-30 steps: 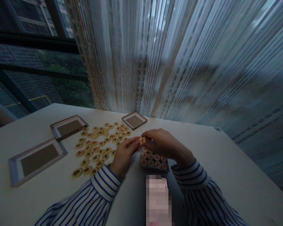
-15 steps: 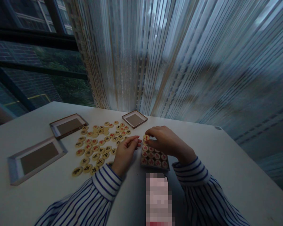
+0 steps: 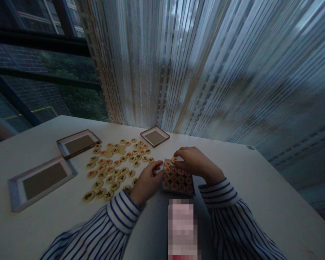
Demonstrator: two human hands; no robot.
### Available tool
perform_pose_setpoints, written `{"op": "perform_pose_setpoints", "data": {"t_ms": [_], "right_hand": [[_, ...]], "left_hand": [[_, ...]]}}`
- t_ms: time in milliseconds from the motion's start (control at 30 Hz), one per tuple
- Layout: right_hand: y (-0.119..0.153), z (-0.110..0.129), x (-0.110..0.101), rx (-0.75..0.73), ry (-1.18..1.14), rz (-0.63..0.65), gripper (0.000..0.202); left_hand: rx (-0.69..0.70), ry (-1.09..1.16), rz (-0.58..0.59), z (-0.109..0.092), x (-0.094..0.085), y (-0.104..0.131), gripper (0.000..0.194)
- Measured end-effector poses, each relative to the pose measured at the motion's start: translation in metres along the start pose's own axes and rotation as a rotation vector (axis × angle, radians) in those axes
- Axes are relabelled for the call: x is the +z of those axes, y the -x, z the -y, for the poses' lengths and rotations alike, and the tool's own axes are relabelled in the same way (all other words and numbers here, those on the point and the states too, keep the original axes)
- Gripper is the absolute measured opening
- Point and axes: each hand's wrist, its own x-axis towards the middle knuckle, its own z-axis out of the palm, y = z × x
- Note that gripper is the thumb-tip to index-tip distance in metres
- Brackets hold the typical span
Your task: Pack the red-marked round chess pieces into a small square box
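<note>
A small box [image 3: 163,188] at the centre holds rows of round pieces with red characters. Over its far edge, my right hand [image 3: 196,162] pinches one round piece [image 3: 174,159] between thumb and fingertips. My left hand [image 3: 147,180] is at the box's left side, thumb and fingers curled near its wall; whether anything is between the fingertips is hidden. Left of that hand, many loose round pieces [image 3: 109,179] with red or black characters lie spread on the white table [image 3: 249,202].
Two open trays or lids, one brown-rimmed [image 3: 79,143] and one pale-rimmed [image 3: 44,182], lie at the left. A smaller one [image 3: 155,136] sits at the far edge. A blurred pink object [image 3: 181,227] is in front of the box. String curtains hang behind the table.
My right hand's held piece has shifted right along the box's far edge, and a red-marked piece now shows at the far left corner. My left hand has moved slightly right, to the box.
</note>
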Motion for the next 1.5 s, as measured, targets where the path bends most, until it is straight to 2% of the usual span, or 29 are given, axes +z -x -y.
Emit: {"op": "perform_pose_setpoints", "data": {"t_ms": [167,467,667,1067,1500], "right_hand": [[-0.002,-0.004,0.007,0.020,-0.014,0.036,0.031],[-0.004,-0.005,0.014,0.016,-0.009,0.071,0.030],[-0.005,-0.002,0.014,0.006,0.008,0.101,0.030],[-0.005,-0.001,0.014,0.009,0.031,0.114,0.028],[-0.006,0.000,0.015,0.026,0.046,0.111,0.028]], "left_hand": [[-0.007,-0.026,0.052,0.000,-0.001,-0.001,0.038],[-0.027,0.035,0.071,0.009,0.000,-0.004,0.041],[-0.030,0.085,0.078,0.015,0.002,-0.006,0.039],[0.002,0.062,0.083,0.011,0.001,-0.004,0.033],[0.035,0.064,0.112,0.015,0.002,-0.004,0.034]]}}
